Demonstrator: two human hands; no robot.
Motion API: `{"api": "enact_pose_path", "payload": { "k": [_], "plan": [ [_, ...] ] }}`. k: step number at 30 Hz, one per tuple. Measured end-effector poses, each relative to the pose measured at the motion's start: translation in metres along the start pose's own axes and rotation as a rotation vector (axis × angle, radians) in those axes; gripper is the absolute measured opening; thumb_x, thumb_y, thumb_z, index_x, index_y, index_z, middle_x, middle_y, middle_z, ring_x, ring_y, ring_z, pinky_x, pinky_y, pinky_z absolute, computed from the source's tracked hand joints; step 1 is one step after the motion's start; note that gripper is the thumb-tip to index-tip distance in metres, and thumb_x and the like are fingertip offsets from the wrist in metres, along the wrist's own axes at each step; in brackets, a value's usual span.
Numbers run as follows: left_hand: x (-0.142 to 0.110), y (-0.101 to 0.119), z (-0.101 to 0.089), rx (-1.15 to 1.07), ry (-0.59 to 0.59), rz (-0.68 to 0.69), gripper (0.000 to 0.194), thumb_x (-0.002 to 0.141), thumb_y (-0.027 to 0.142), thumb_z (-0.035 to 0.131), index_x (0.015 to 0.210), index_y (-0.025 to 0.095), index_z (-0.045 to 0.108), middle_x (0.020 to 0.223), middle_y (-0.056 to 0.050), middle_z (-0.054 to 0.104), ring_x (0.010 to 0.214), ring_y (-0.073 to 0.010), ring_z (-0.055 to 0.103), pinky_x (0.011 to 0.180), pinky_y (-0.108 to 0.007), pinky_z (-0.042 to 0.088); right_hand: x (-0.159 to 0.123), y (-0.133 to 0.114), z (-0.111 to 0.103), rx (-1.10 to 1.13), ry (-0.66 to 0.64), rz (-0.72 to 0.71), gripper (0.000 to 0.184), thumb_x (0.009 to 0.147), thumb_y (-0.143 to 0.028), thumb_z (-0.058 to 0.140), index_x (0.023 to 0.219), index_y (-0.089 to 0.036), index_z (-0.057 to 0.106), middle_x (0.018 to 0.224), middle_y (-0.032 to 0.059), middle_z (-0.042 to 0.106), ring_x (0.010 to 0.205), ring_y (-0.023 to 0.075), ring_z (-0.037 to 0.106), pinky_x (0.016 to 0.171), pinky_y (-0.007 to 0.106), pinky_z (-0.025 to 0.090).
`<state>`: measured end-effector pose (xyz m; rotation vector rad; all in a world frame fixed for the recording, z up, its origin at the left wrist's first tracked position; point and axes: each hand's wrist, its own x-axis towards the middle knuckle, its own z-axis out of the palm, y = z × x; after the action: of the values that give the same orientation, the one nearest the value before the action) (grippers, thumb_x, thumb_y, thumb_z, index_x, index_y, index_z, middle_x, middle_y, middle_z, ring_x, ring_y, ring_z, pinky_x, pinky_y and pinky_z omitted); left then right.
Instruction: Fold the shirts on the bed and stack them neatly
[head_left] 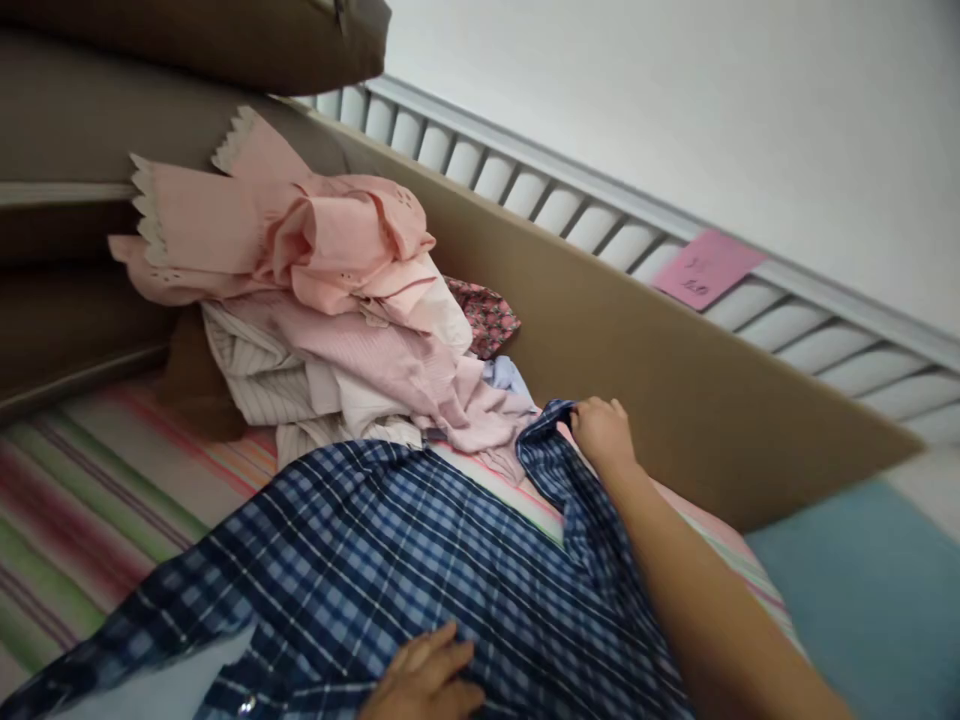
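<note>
A blue checked shirt (420, 530) lies spread over a striped bed cover, with a shiny button showing near the bottom edge. My right hand (602, 435) reaches forward and is closed on one sleeve of the shirt, at its far right end. Low in the middle, my left hand (424, 675) rests on the shirt with its fingers spread. Just beyond the shirt is a heap of clothes: a peach garment (337, 235) with scalloped trim on top, a pale pink garment (390, 365) below it, and white striped cloth (259, 375) at the left.
A brown board (637, 350) runs along the far side of the bed, before a white slatted rail (555, 205) bearing a pink note (709, 268). Brown padded furniture (67, 120) stands at the left. Striped bedding (97, 500) shows beside the shirt; a teal surface (862, 600) lies right.
</note>
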<state>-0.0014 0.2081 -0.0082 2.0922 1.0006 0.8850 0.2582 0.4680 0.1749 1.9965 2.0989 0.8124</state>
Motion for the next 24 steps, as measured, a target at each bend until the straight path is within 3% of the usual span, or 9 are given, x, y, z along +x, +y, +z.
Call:
{"api": "enact_pose_path", "payload": {
  "k": [3, 6, 9, 13, 19, 22, 24],
  "plan": [
    [-0.003, 0.016, -0.022, -0.139, -0.078, 0.041, 0.034, 0.083, 0.045, 0.053, 0.113, 0.032, 0.062, 0.128, -0.005, 0.057, 0.123, -0.0277, 0.047, 0.099, -0.043, 0.044, -0.037, 0.043, -0.056, -0.013, 0.112, 0.025, 0.030, 0.087, -0.022, 0.034, 0.093, -0.013, 0.062, 0.093, 0.0115, 0.061, 0.086, 0.0205, 0.056, 0.082, 0.033, 0.040],
    [-0.008, 0.039, -0.044, -0.304, -0.095, -0.103, 0.032, 0.086, 0.043, 0.049, 0.112, 0.032, 0.063, 0.128, -0.003, 0.057, 0.122, -0.0240, 0.048, 0.105, -0.042, 0.037, -0.093, 0.075, -0.114, 0.026, 0.258, 0.029, 0.023, 0.084, -0.020, 0.039, 0.094, -0.017, 0.060, 0.094, 0.0076, 0.059, 0.076, 0.0172, 0.056, 0.067, 0.027, 0.042],
    [-0.008, 0.055, -0.058, -0.443, -0.121, -0.248, 0.030, 0.084, 0.043, 0.051, 0.106, 0.031, 0.066, 0.122, -0.002, 0.061, 0.115, -0.0226, 0.054, 0.105, -0.040, 0.037, -0.157, 0.090, -0.166, 0.033, 0.325, 0.008, 0.021, 0.082, -0.017, 0.042, 0.092, -0.019, 0.060, 0.092, 0.0051, 0.059, 0.079, 0.0165, 0.057, 0.067, 0.026, 0.043],
    [-0.001, 0.057, -0.062, -0.541, -0.139, -0.323, 0.032, 0.081, 0.043, 0.054, 0.104, 0.025, 0.068, 0.113, -0.003, 0.066, 0.108, -0.0232, 0.057, 0.102, -0.038, 0.038, -0.228, 0.095, -0.224, 0.014, 0.300, 0.004, 0.022, 0.082, -0.014, 0.043, 0.092, -0.021, 0.061, 0.093, 0.0043, 0.061, 0.085, 0.0163, 0.058, 0.070, 0.026, 0.044],
    [0.001, 0.055, -0.066, -0.629, -0.147, -0.336, 0.033, 0.073, 0.046, 0.062, 0.096, 0.024, 0.070, 0.109, -0.004, 0.068, 0.109, -0.0255, 0.057, 0.104, -0.039, 0.035, -0.299, 0.091, -0.293, 0.017, 0.272, -0.069, 0.023, 0.084, -0.018, 0.041, 0.093, -0.027, 0.059, 0.090, -0.0003, 0.064, 0.079, 0.0125, 0.061, 0.066, 0.024, 0.046],
    [0.000, 0.057, -0.069, -0.770, -0.205, -0.429, 0.041, 0.068, 0.048, 0.066, 0.099, 0.021, 0.069, 0.111, -0.007, 0.067, 0.108, -0.0262, 0.058, 0.099, -0.038, 0.041, -0.336, 0.083, -0.320, 0.057, 0.269, -0.103, 0.023, 0.085, -0.023, 0.038, 0.094, -0.033, 0.057, 0.090, -0.0017, 0.066, 0.079, 0.0116, 0.063, 0.063, 0.023, 0.049],
    [0.001, 0.058, -0.071, -0.874, -0.237, -0.520, 0.050, 0.065, 0.051, 0.069, 0.102, 0.018, 0.067, 0.112, -0.011, 0.066, 0.105, -0.0267, 0.060, 0.093, -0.037, 0.045, -0.369, 0.080, -0.327, 0.105, 0.250, -0.112, 0.024, 0.085, -0.026, 0.038, 0.096, -0.038, 0.056, 0.090, -0.0022, 0.067, 0.078, 0.0123, 0.065, 0.062, 0.023, 0.052]
  ]
}}
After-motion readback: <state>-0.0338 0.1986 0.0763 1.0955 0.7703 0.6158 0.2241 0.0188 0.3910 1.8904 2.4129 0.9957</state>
